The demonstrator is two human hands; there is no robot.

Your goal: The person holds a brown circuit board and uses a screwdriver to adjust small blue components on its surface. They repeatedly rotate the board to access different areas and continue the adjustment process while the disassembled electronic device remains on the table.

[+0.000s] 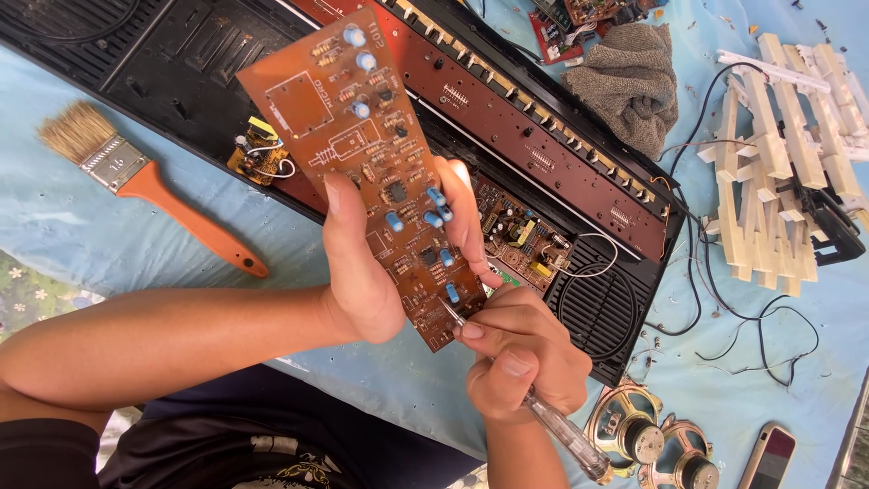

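Observation:
My left hand (371, 263) grips a long brown circuit board (362, 136) by its lower part and holds it tilted up over the opened keyboard case (181, 63). The board carries small blue capacitors, chips and resistors. My right hand (520, 358) is shut on a clear-handled screwdriver (566, 435). Its metal tip touches the board's lower end, next to a blue component.
A paintbrush (136, 172) with an orange handle lies at the left on the blue cloth (54, 226). A stack of white keys (778, 154) sits at the right, a grey rag (629, 77) at the top. Two loose speakers (652, 439) and a phone (769, 457) lie bottom right among black wires.

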